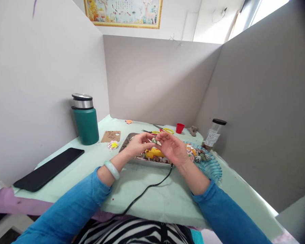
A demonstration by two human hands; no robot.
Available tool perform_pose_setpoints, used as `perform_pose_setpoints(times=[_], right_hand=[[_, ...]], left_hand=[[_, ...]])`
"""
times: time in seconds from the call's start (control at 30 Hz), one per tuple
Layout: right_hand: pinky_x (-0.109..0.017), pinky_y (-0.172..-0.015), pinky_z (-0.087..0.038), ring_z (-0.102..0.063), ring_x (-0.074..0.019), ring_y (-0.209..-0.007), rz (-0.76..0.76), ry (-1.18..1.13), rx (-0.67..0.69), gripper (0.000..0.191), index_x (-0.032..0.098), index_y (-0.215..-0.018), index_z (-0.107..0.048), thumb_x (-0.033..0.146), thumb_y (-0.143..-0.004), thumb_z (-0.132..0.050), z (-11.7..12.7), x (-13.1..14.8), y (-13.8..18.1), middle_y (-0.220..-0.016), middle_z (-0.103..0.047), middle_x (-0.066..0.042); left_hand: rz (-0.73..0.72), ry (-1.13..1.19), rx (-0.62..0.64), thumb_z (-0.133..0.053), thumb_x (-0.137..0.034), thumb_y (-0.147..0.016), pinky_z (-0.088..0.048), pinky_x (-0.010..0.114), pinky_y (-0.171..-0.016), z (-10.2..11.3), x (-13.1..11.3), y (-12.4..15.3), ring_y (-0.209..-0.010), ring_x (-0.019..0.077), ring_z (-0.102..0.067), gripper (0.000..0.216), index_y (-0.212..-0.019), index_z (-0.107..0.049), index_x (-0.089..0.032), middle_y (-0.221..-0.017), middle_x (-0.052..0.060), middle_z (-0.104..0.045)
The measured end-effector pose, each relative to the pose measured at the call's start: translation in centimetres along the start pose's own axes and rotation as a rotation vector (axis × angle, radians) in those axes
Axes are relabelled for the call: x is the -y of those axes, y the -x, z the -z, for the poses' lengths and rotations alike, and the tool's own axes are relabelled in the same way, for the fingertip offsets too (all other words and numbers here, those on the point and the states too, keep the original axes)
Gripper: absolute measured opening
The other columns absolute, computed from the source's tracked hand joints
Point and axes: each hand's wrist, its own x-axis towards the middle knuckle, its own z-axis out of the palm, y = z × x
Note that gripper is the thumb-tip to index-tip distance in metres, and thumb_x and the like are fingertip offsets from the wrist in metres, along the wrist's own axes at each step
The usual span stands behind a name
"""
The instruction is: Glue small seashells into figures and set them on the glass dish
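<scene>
In front of me, above a metal tray [142, 160], a small greenish shell [154, 140] is pinched between the fingertips of my left hand [139, 143]. My right hand [173, 148] meets it from the other side, palm turned up and fingers curled, with its fingertips and thumb at the shell. A yellow glue gun [155, 153] lies in the tray among small mixed pieces, partly covered by my hands. From it a black cord [148, 187] runs toward me. On my left wrist is a pale green bangle [112, 170].
A blue glass plate [215, 167] with spotted shells [201, 157] stands at right, near a tilted clear jar [214, 134]. Scissors [165, 129] and a red cup [180, 128] are behind the tray. Left are a green flask [85, 123], brown card [111, 136] and black phone-like slab [51, 167].
</scene>
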Motion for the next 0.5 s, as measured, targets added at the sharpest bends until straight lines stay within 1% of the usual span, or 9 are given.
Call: perform_pose_setpoints(times=[0.07,0.13,0.27,0.37,0.5], right_hand=[[-0.045,-0.084,-0.047,-0.058,-0.0220,-0.093,0.022,0.056,-0.019,0.027,0.024,-0.084,-0.061,0.042,-0.085,-0.042,-0.01,0.10,-0.07,-0.094,-0.063,-0.006],[-0.044,-0.085,-0.047,-0.058,-0.0221,-0.094,0.011,0.062,-0.042,0.027,0.023,-0.084,-0.061,0.044,-0.085,-0.043,0.04,0.11,-0.16,-0.093,-0.062,-0.006],[-0.041,-0.086,-0.047,-0.057,-0.0187,-0.087,-0.022,0.005,-0.060,0.020,0.021,-0.077,-0.058,0.039,-0.083,-0.051,0.30,-0.35,-0.32,-0.085,-0.059,-0.004],[-0.038,-0.079,-0.049,-0.054,-0.0165,-0.076,-0.010,0.019,-0.082,0.022,0.021,-0.069,-0.051,0.039,-0.082,-0.053,0.40,-0.65,-0.41,-0.076,-0.054,-0.002],[-0.035,-0.070,-0.049,-0.050,-0.0154,-0.066,-0.028,0.055,-0.084,0.027,0.021,-0.066,-0.043,0.041,-0.083,-0.051,0.27,-0.59,-0.45,-0.069,-0.049,-0.001]], left_hand=[[0.014,0.093,-0.011,-0.072,-0.033,-0.068,-0.048,0.026,-0.060,0.29,0.08,-0.10,-0.062,0.0122,-0.059,0.040,-0.100,-0.058,-0.013,-0.075,0.002,-0.062],[0.028,0.170,-0.024,-0.072,-0.033,-0.068,-0.050,0.029,-0.065,0.58,0.19,-0.17,-0.064,0.0125,-0.061,0.042,-0.102,-0.058,-0.013,-0.080,0.003,-0.063],[0.024,0.263,0.006,-0.072,-0.032,-0.070,-0.052,0.031,-0.069,0.91,0.35,-0.14,-0.071,0.0130,-0.062,0.047,-0.111,-0.057,-0.015,-0.103,0.008,-0.062],[0.010,0.290,0.049,-0.070,-0.032,-0.072,-0.052,0.030,-0.072,0.95,0.39,-0.03,-0.077,0.0130,-0.061,0.047,-0.115,-0.057,-0.018,-0.110,0.010,-0.060],[0.001,0.316,0.052,-0.070,-0.030,-0.072,-0.052,0.030,-0.073,0.88,0.37,0.04,-0.076,0.0121,-0.060,0.043,-0.113,-0.061,-0.018,-0.108,0.009,-0.061]])
